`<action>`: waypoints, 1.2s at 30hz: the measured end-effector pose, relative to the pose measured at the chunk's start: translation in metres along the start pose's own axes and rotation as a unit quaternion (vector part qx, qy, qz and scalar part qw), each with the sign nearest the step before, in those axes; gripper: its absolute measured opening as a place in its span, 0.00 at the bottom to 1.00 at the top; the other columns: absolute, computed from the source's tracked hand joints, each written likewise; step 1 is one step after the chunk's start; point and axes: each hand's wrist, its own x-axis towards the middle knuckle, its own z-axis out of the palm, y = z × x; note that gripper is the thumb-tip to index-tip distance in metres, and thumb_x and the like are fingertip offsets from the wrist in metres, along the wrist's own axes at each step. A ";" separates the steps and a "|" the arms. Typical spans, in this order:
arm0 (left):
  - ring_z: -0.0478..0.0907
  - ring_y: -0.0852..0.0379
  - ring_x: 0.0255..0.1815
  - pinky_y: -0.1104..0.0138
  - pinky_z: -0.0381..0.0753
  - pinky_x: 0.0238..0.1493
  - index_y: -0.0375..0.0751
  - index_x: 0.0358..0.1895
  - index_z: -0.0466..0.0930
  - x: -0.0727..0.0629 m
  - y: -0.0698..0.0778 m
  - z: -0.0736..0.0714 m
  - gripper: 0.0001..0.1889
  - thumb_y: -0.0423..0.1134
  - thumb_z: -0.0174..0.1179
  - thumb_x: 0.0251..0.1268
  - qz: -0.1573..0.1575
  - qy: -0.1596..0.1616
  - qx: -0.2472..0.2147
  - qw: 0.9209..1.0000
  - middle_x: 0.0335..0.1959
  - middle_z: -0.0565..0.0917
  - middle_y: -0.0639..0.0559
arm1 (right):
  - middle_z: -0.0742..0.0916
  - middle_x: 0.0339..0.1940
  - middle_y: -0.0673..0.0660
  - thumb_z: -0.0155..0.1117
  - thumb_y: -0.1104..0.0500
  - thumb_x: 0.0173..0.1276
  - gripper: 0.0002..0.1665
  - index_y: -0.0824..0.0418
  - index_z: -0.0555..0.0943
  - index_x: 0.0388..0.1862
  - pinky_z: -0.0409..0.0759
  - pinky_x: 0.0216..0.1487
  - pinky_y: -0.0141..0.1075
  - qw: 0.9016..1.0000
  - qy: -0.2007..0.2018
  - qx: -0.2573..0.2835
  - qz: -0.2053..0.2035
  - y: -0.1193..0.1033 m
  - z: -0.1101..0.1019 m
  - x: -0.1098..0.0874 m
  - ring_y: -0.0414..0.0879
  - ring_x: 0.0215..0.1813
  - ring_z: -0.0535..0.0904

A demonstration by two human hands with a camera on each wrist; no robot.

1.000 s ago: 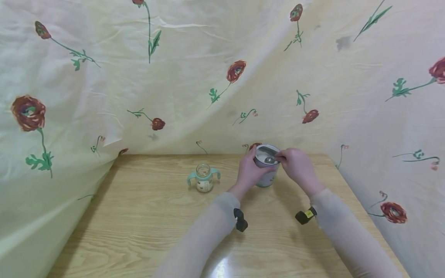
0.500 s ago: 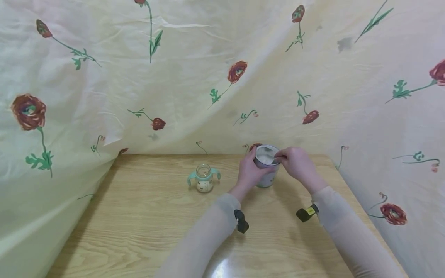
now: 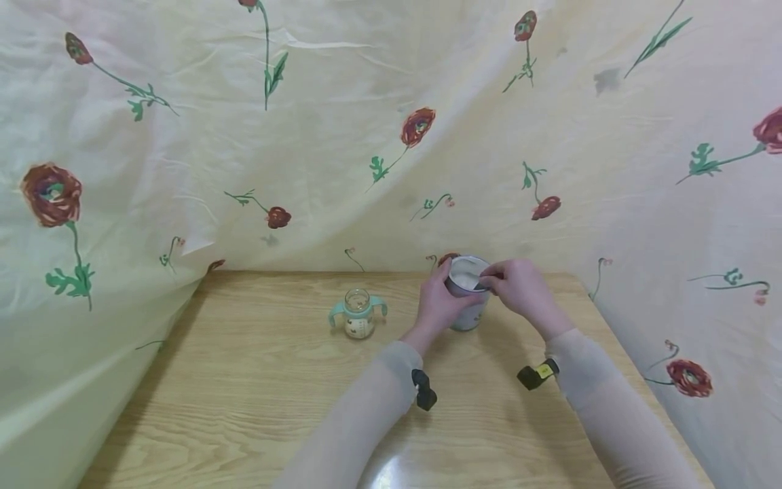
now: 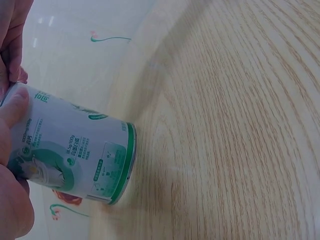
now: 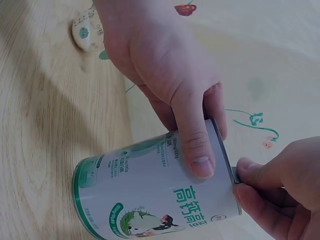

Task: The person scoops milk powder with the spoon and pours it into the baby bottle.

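Note:
A white and green milk powder can stands upright near the back of the table, its top uncovered and pale powder inside. My left hand grips it round the upper side, thumb across the front in the right wrist view. At the rim, my right hand pinches the handle of a metal spoon between thumb and fingers. The spoon's bowl is down inside the can, out of sight. Left of the can stands a lidless clear baby bottle with two teal handles.
Both hands work over a wooden table. A cream floral cloth hangs right behind the table's back edge and along both sides. The bottle stands a short way left of my left wrist.
The spoon's round bowl, visible in the can a second ago, has gone down out of sight. My right hand has shifted slightly left at the rim; my left hand keeps its grip.

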 end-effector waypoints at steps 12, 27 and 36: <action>0.79 0.53 0.68 0.59 0.79 0.69 0.49 0.80 0.71 -0.002 0.000 0.003 0.49 0.47 0.86 0.53 -0.004 0.002 0.007 1.000 0.69 0.82 0.52 | 0.92 0.44 0.66 0.67 0.58 0.81 0.16 0.71 0.89 0.53 0.86 0.39 0.33 0.986 0.070 0.141 0.051 0.010 0.013 -0.015 0.52 0.42 0.90; 0.80 0.57 0.66 0.63 0.78 0.69 0.49 0.78 0.73 0.000 0.002 0.000 0.48 0.46 0.87 0.51 0.001 0.006 0.007 1.000 0.66 0.84 0.53 | 0.92 0.44 0.58 0.73 0.57 0.77 0.20 0.74 0.87 0.56 0.89 0.45 0.29 0.902 0.209 0.359 0.117 0.017 0.046 -0.032 0.39 0.38 0.90; 0.79 0.59 0.68 0.64 0.77 0.70 0.49 0.78 0.73 0.001 -0.001 0.001 0.48 0.46 0.87 0.51 0.003 0.007 0.008 1.000 0.68 0.83 0.56 | 0.92 0.40 0.57 0.76 0.65 0.72 0.17 0.77 0.86 0.52 0.89 0.43 0.31 0.820 0.295 0.472 0.132 0.011 0.066 -0.034 0.38 0.33 0.89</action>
